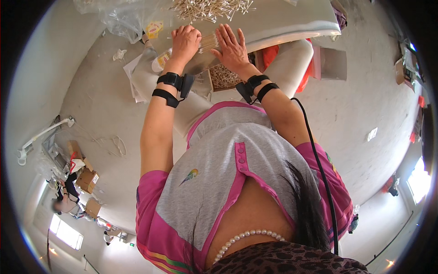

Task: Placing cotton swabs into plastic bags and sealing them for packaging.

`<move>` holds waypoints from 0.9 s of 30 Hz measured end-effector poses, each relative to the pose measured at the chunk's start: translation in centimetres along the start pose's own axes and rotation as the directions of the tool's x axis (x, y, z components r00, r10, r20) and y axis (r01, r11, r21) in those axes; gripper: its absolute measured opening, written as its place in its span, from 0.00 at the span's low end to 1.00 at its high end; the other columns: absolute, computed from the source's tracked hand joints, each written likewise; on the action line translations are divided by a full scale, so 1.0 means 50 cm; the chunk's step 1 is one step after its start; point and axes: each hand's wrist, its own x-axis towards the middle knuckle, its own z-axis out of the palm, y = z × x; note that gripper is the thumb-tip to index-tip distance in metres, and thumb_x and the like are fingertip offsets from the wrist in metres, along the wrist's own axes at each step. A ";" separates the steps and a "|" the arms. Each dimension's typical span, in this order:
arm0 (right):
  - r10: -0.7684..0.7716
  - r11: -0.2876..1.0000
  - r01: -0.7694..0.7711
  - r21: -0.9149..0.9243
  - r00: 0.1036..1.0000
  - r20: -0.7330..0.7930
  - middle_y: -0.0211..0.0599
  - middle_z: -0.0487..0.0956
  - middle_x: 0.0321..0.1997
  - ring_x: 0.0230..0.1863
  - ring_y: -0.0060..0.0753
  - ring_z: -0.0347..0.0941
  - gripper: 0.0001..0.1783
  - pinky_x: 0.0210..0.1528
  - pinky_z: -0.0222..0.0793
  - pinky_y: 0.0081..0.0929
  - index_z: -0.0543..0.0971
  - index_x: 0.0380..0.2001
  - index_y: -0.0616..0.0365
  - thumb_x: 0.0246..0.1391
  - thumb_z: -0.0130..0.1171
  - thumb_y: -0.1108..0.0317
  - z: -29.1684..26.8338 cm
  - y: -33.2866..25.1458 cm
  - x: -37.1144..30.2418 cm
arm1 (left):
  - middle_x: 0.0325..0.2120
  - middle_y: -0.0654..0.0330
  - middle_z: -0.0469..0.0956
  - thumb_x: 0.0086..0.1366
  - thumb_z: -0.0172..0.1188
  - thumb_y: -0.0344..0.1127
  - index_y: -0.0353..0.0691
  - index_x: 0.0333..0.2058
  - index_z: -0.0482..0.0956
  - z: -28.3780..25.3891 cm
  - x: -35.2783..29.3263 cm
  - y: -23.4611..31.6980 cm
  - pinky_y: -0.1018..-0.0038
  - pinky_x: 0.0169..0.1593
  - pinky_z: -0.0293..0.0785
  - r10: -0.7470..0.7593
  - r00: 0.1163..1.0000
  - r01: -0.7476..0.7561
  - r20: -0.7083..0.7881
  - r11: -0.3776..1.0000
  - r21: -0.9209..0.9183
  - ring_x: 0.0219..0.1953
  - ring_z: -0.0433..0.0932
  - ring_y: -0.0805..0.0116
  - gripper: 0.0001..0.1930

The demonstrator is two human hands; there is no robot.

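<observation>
A flat row of cotton swabs (pixel 208 42) lies between my two hands at the near edge of the pale table (pixel 283 27). On its left side my left hand (pixel 185 43) has its fingers curled down against the swabs; what is under the fingertips is hidden. My right hand (pixel 232 48) borders the row on the right, fingers stretched out flat and thumb apart. Just beyond both hands is a large loose heap of cotton swabs (pixel 212 8). Partly behind my left wrist sits a whitish tub with a yellow label (pixel 160 61).
A yellow printed card (pixel 154 29) and a clear plastic bag (pixel 119 18) lie left of the heap. Below the table edge, a box of cotton swabs (pixel 223 76) stands between my legs. Red plastic (pixel 305 78) and an open carton (pixel 333 64) are to the right.
</observation>
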 end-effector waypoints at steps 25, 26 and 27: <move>-0.007 1.000 0.007 0.001 1.000 0.007 0.36 0.52 0.78 0.79 0.34 0.42 0.43 0.77 0.29 0.52 0.58 0.72 0.56 0.64 0.48 0.39 -0.004 0.000 0.001 | 0.34 0.56 0.80 0.63 0.58 0.30 0.41 0.38 0.79 -0.019 0.051 -0.019 0.60 0.43 0.76 0.078 0.987 -0.052 0.140 0.983 -0.176 0.39 0.80 0.52 0.06; -0.008 1.000 0.008 0.001 1.000 0.007 0.36 0.52 0.78 0.79 0.34 0.42 0.43 0.77 0.29 0.52 0.58 0.72 0.56 0.64 0.48 0.39 -0.005 0.000 0.001 | 0.34 0.55 0.80 0.63 0.57 0.29 0.41 0.39 0.79 -0.019 0.052 -0.017 0.60 0.42 0.76 0.083 0.985 -0.054 0.150 0.981 -0.188 0.38 0.80 0.51 0.06; -0.007 1.000 0.007 0.000 1.000 0.011 0.36 0.52 0.78 0.79 0.34 0.42 0.43 0.77 0.29 0.52 0.58 0.72 0.56 0.64 0.48 0.39 -0.005 0.000 0.001 | 0.33 0.54 0.80 0.63 0.57 0.29 0.40 0.39 0.79 -0.018 0.051 -0.017 0.60 0.40 0.77 0.088 0.983 -0.055 0.159 0.978 -0.200 0.36 0.81 0.51 0.06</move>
